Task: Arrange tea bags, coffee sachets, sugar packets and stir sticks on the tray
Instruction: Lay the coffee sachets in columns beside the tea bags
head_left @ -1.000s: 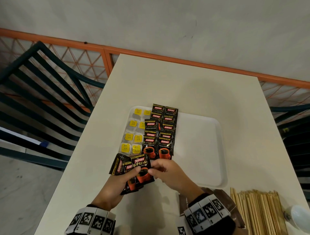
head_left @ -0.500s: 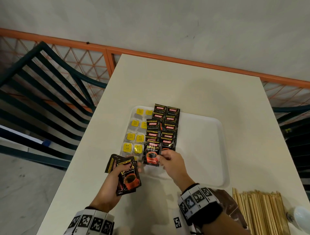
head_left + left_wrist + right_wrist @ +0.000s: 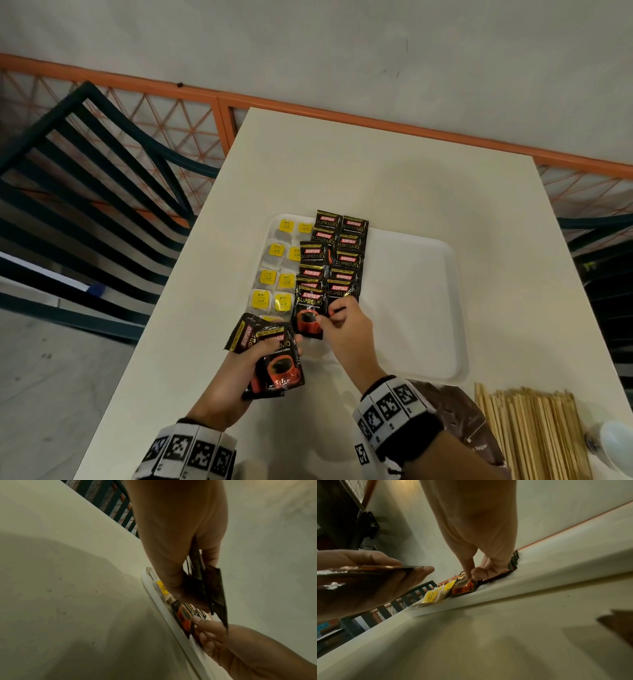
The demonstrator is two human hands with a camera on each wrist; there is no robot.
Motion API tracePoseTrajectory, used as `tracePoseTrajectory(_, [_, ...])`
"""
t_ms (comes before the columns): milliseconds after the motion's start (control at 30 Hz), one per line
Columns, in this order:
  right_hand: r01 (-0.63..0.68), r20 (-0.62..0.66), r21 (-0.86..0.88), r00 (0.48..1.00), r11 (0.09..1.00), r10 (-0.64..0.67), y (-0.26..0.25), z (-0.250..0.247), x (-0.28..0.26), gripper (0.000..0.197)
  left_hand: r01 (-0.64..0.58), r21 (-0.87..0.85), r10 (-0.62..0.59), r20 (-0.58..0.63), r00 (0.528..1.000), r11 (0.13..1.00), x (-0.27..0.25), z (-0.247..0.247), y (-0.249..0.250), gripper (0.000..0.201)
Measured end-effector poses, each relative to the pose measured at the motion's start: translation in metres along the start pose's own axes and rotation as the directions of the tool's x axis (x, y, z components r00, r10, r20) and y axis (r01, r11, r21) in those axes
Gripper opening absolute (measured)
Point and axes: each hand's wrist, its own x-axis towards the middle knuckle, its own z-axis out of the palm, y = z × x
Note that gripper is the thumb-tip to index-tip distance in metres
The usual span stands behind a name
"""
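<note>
A white tray point(image 3: 428, 308) carries two columns of yellow-tagged tea bags point(image 3: 274, 274) at its left and two overlapping columns of black coffee sachets point(image 3: 346, 246) beside them. My right hand point(image 3: 337, 318) pinches the right edge of one coffee sachet point(image 3: 310, 315), which lies at the near end of the left coffee column. The right wrist view shows that hand's fingertips point(image 3: 468, 574) down on this sachet point(image 3: 462, 588). At the tray's near-left corner, my left hand point(image 3: 239, 373) grips a fanned stack of coffee sachets point(image 3: 274, 363) just above the table.
Wooden stir sticks point(image 3: 531, 435) lie in a bundle at the near right of the table, next to a brown packet point(image 3: 455, 411) and a white cup point(image 3: 613, 442). Dark chairs and an orange railing surround the table. The tray's right half is bare.
My right hand drew one sachet off the stack in my left hand and carried it forward onto the tray's left coffee column. The left hand stayed near the tray's corner with the stack.
</note>
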Motion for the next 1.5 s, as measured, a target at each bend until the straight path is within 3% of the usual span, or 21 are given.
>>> tracePoseTrajectory(133, [0.110, 0.023, 0.002, 0.994, 0.994, -0.110, -0.009, -0.001, -0.006, 0.014, -0.014, 0.055, 0.019, -0.082, 0.996, 0.998, 0.001, 0.001, -0.002, 0.024])
tracePoseTrajectory(200, [0.159, 0.127, 0.032, 0.979, 0.987, -0.162, -0.018, -0.004, -0.009, 0.016, -0.027, 0.074, 0.034, -0.100, 0.994, 0.997, 0.002, 0.003, -0.004, 0.030])
tracePoseTrajectory(267, [0.106, 0.337, 0.083, 0.933, 0.991, -0.128, -0.028, -0.010, -0.011, 0.022, -0.034, 0.069, 0.040, -0.091, 0.995, 0.997, 0.002, 0.006, -0.004, 0.035])
tracePoseTrajectory(333, [-0.001, 0.530, 0.078, 0.847, 0.997, -0.041, -0.033, -0.016, -0.013, 0.026, -0.047, 0.064, 0.052, -0.083, 0.995, 0.997, 0.002, 0.007, -0.004, 0.044])
tracePoseTrajectory(433, [-0.134, 0.626, 0.064, 0.777, 0.989, 0.065, -0.031, -0.024, -0.016, 0.038, -0.051, 0.051, 0.056, -0.091, 0.994, 0.997, 0.003, 0.005, -0.005, 0.035])
tracePoseTrajectory(533, [-0.229, 0.649, 0.089, 0.752, 0.969, 0.117, -0.025, -0.027, -0.017, 0.045, -0.054, 0.019, 0.056, -0.064, 0.996, 0.998, 0.003, 0.005, -0.005, 0.044])
tracePoseTrajectory(700, [-0.221, 0.558, 0.123, 0.822, 0.968, 0.116, -0.012, -0.033, -0.018, 0.013, -0.034, 0.063, 0.036, -0.032, 0.999, 0.997, 0.005, 0.007, -0.005, 0.030])
tracePoseTrajectory(833, [-0.257, 0.450, 0.245, 0.884, 0.935, 0.125, -0.003, -0.042, -0.012, 0.003, 0.015, 0.072, -0.007, -0.110, 0.994, 0.997, 0.007, 0.002, -0.007, 0.028])
tracePoseTrajectory(933, [-0.267, 0.323, 0.250, 0.929, 0.931, 0.180, 0.007, -0.049, -0.003, 0.008, 0.022, 0.096, -0.009, -0.128, 0.992, 0.995, 0.007, 0.000, -0.008, 0.026])
tracePoseTrajectory(1100, [-0.282, 0.181, 0.164, 0.951, 0.945, 0.252, 0.024, -0.051, 0.007, 0.010, -0.001, 0.138, 0.017, -0.118, 0.993, 0.990, 0.004, 0.005, -0.007, 0.023])
tracePoseTrajectory(1233, [-0.251, 0.114, 0.094, 0.964, 0.963, 0.240, 0.023, -0.048, 0.007, 0.006, -0.017, 0.174, 0.037, -0.117, 0.992, 0.985, 0.003, 0.007, -0.007, 0.023])
tracePoseTrajectory(1500, [-0.142, -0.086, -0.043, 0.987, 0.989, 0.137, 0.021, -0.041, 0.004, 0.019, -0.030, 0.215, 0.057, -0.119, 0.991, 0.976, 0.003, 0.009, -0.006, 0.020])
